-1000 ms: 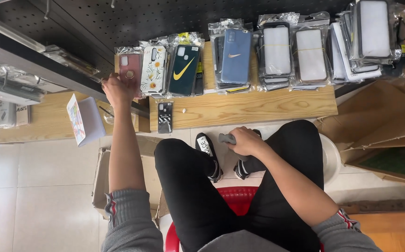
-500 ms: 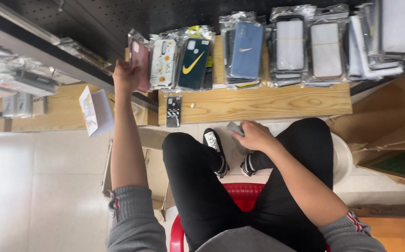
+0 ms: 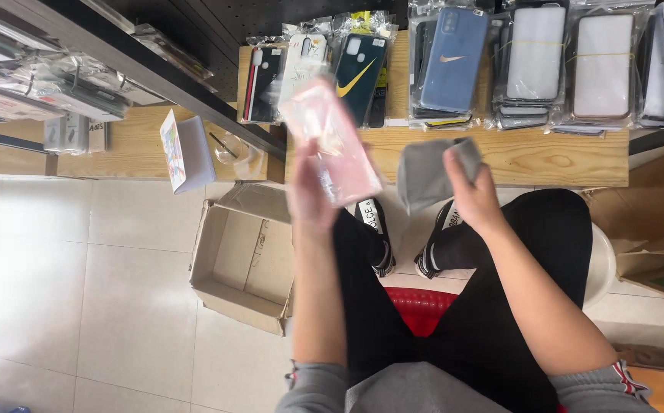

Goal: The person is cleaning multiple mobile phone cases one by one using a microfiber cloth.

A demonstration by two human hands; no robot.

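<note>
We sit on a red stool [image 3: 416,306] and hold two things up over our knees. Our left hand [image 3: 310,191] has its fingers wrapped around a pink phone case in a clear shiny bag [image 3: 332,141]; it looks blurry, so it is moving. Our right hand [image 3: 473,191] pinches a soft grey cloth [image 3: 424,174] that hangs folded from the fingertips. We think the step in hand is wiping the case. The next move needs the cloth brought flat against the smooth bag, just left of the right fingers. Beyond both hands, more bagged phone cases [image 3: 454,65] lie in rows on a wooden shelf [image 3: 561,157]. An open cardboard box [image 3: 244,256] sits on the floor, left of the left fingers.
</note>
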